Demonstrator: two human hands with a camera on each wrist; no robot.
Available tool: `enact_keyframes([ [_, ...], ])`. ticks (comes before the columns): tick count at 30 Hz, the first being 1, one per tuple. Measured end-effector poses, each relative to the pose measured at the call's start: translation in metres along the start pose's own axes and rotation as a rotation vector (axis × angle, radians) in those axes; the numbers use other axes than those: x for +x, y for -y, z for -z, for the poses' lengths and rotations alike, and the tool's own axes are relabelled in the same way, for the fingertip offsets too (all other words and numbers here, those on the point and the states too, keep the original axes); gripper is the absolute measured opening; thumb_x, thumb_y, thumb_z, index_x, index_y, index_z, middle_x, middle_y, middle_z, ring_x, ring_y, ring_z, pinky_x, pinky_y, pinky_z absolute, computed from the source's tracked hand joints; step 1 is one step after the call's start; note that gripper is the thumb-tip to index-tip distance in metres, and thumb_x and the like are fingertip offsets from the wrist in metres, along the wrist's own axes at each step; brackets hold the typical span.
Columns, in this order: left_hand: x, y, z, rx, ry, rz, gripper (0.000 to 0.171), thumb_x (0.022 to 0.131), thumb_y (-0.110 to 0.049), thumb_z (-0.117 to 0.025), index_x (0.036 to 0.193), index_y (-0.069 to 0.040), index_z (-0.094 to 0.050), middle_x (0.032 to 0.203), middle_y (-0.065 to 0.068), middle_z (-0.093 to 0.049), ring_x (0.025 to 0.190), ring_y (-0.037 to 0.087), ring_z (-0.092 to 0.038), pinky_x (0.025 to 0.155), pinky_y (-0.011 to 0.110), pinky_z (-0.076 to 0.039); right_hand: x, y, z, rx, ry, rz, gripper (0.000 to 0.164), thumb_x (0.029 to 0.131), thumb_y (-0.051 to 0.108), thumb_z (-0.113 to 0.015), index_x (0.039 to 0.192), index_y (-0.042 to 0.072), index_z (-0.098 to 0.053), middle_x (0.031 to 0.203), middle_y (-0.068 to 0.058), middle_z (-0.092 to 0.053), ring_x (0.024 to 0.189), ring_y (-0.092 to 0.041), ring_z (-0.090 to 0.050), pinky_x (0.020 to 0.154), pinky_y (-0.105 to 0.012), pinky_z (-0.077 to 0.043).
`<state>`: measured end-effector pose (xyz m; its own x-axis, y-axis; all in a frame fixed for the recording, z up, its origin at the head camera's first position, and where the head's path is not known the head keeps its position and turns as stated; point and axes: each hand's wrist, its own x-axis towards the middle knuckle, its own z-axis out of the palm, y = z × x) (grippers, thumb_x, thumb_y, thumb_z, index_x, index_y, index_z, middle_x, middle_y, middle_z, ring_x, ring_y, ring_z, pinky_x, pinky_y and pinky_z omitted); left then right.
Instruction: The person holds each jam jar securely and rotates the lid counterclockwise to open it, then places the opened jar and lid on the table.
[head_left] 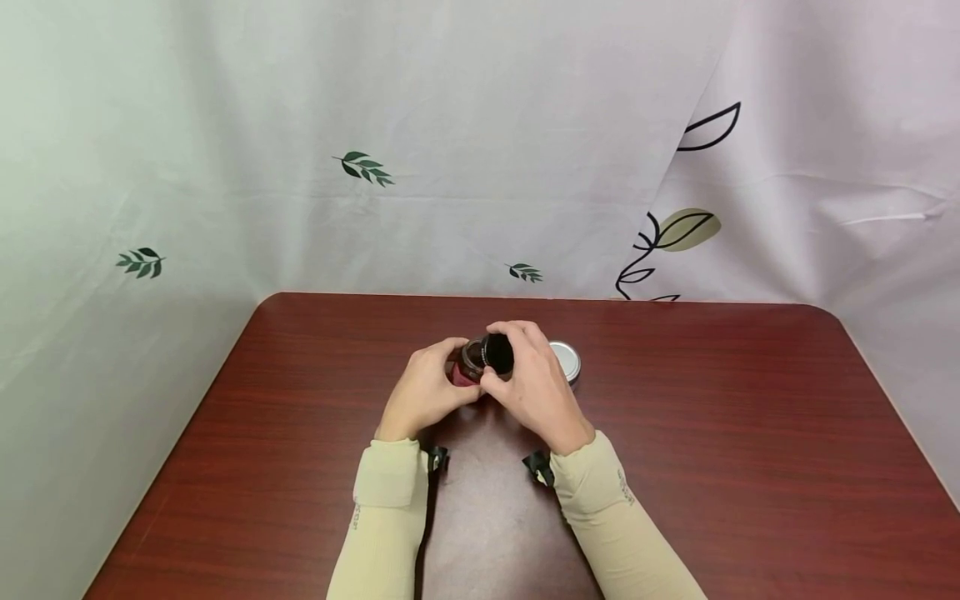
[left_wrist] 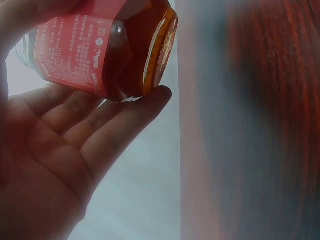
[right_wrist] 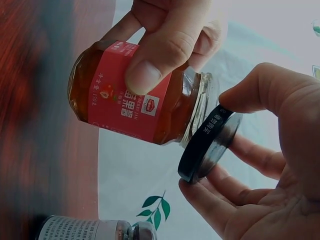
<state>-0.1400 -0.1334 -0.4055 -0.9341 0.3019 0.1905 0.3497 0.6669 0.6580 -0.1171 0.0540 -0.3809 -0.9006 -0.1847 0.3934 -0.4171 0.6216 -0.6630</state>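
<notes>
My left hand grips a glass jam jar with a red label and dark amber contents. In the right wrist view, the left thumb lies across the label, and the jar is tilted with its mouth toward my right hand. A black lid is pinched by its edge between the right thumb and fingers. The lid stands at an angle right at the jar's rim, its glass thread partly showing. In the left wrist view, the fingers reach along the underside of the jar.
A second jar with a silver-white lid stands on the table just beyond my right hand; its pale printed label shows in the right wrist view. The reddish-brown table meets a white leaf-patterned curtain at its far edge.
</notes>
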Motion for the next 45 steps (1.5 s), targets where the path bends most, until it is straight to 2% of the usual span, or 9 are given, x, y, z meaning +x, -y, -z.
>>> enact_keyframes([
  [7,-0.0009,0.0012,0.0007,-0.002,-0.005,0.016,0.056,0.074,-0.02,-0.085,0.125,-0.006,-0.065,0.101,0.001,-0.069,0.078,0.015,-0.059,0.068,0.031,-0.049,0.0006,-0.0012,0.0008,-0.004,-0.003,0.001,0.05,0.078,0.01,-0.073,0.127,0.007,-0.063,0.125,-0.012,-0.059,0.108,-0.025,-0.061,0.092,-0.039,-0.05],
  [17,-0.001,0.004,-0.0004,-0.012,-0.02,0.014,0.061,0.073,-0.019,-0.088,0.126,-0.003,-0.063,0.109,0.006,-0.07,0.087,0.016,-0.062,0.077,0.035,-0.052,0.0018,-0.0036,0.0017,-0.01,-0.011,0.004,0.049,0.078,0.009,-0.074,0.126,0.005,-0.063,0.123,-0.012,-0.06,0.105,-0.025,-0.062,0.09,-0.039,-0.051],
  [27,-0.0005,0.0048,0.0001,-0.018,-0.027,0.014,0.059,0.073,-0.021,-0.087,0.125,-0.005,-0.064,0.107,0.004,-0.07,0.085,0.015,-0.061,0.076,0.034,-0.051,0.0019,-0.0049,0.0014,0.01,-0.006,-0.018,0.049,0.078,0.009,-0.074,0.125,0.004,-0.06,0.124,-0.014,-0.057,0.107,-0.026,-0.06,0.093,-0.039,-0.05],
  [38,-0.0012,0.0057,-0.0002,-0.027,-0.032,0.009,0.06,0.073,-0.019,-0.088,0.125,-0.004,-0.063,0.108,0.006,-0.071,0.085,0.016,-0.062,0.076,0.034,-0.051,0.0017,-0.0063,0.0013,0.013,0.03,-0.056,0.05,0.078,0.01,-0.074,0.125,0.004,-0.057,0.118,-0.015,-0.058,0.099,-0.027,-0.061,0.089,-0.04,-0.051],
  [45,-0.0008,0.0055,0.0,-0.037,-0.03,0.019,0.059,0.073,-0.018,-0.088,0.125,-0.004,-0.063,0.106,0.005,-0.071,0.082,0.015,-0.061,0.074,0.033,-0.05,0.0029,-0.0078,0.0014,0.002,0.052,-0.078,0.054,0.078,0.01,-0.074,0.129,0.003,-0.056,0.12,-0.014,-0.058,0.099,-0.027,-0.061,0.089,-0.04,-0.051],
])
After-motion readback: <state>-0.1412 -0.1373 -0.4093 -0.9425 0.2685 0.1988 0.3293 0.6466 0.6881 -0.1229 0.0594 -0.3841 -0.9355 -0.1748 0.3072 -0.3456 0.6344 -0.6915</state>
